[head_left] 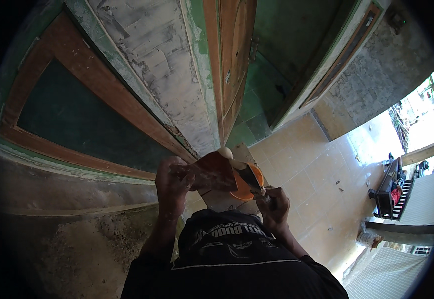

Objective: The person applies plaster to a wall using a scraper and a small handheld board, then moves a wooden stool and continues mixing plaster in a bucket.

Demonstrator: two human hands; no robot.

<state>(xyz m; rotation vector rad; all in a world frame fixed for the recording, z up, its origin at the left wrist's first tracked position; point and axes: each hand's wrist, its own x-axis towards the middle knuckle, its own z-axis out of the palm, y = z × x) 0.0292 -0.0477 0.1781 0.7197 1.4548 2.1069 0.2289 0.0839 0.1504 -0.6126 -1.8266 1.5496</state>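
The wall [152,45] before you carries rough, pale plaster between the window [90,124] and the door [233,60]; its lower end goes out of sight behind your hands. The room behind the door is too dark to be read. Across the floor [296,174], to your right, a slatted rack [393,192] holds a pile which is too small to tell apart.

Below your hands is the bucket [243,190], orange, over a pale board [227,201]. Probably it is kept so near in order that drops fall into it. The sheet and the blade cover much of it, so you cannot see how full it is, nor what carries the board.

Your left grip [171,179] is clamped on the near left edge of the sheet [212,172], reddish brown, likely to keep its wide face free for the paste. Your right grip [274,203] is closed around the scraper [248,176], whose blade points away from you, over the bucket; its handle is mostly hidden by your fingers. Whether blade and sheet touch, I cannot tell. Smallest is the white paste [225,153], a lump at the sheet's far edge.
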